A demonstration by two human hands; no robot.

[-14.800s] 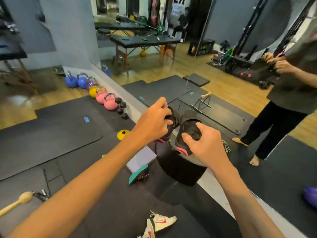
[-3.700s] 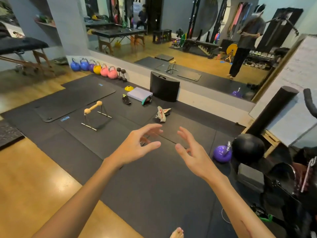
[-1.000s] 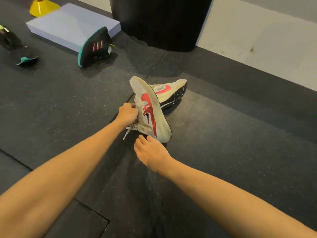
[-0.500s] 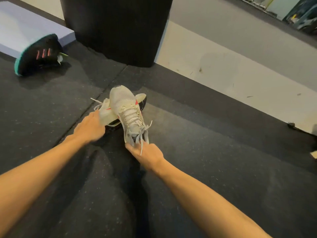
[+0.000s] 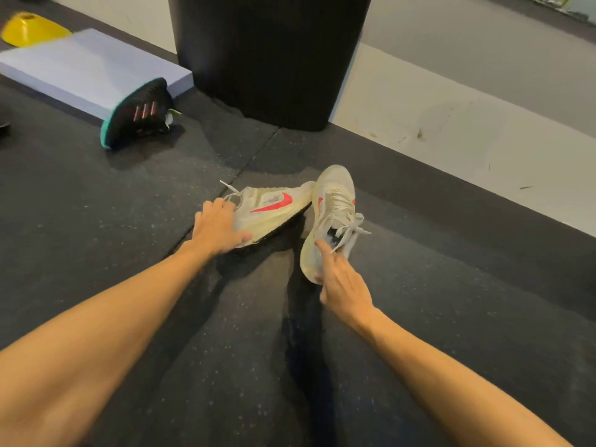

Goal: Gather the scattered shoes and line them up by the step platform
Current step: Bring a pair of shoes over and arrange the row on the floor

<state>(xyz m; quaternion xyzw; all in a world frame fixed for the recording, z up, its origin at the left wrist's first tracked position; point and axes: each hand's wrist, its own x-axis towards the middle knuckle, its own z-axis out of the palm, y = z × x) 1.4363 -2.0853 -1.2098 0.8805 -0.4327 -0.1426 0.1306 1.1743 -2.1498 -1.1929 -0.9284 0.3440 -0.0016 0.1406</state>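
A yellow cone [image 5: 30,29] sits far left beside a pale blue foam pad [image 5: 87,69], with a black shoe [image 5: 138,112] propped against the pad's edge. On the dark floor mat [image 5: 96,221], the left hand [image 5: 217,227] grips the heel of one white shoe [image 5: 271,206]. The right hand [image 5: 343,285] pinches the second white shoe [image 5: 329,217] at its heel, fingers curled round it. A black bin [image 5: 267,56] stands behind.

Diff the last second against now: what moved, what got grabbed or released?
The two white shoes came apart: the left hand now grips one lying on its side, and the right hand holds the other at its heel, turned laces-up to the right. Nothing let go. The black shoe stays leaning on the lavender pad beside the black step platform.
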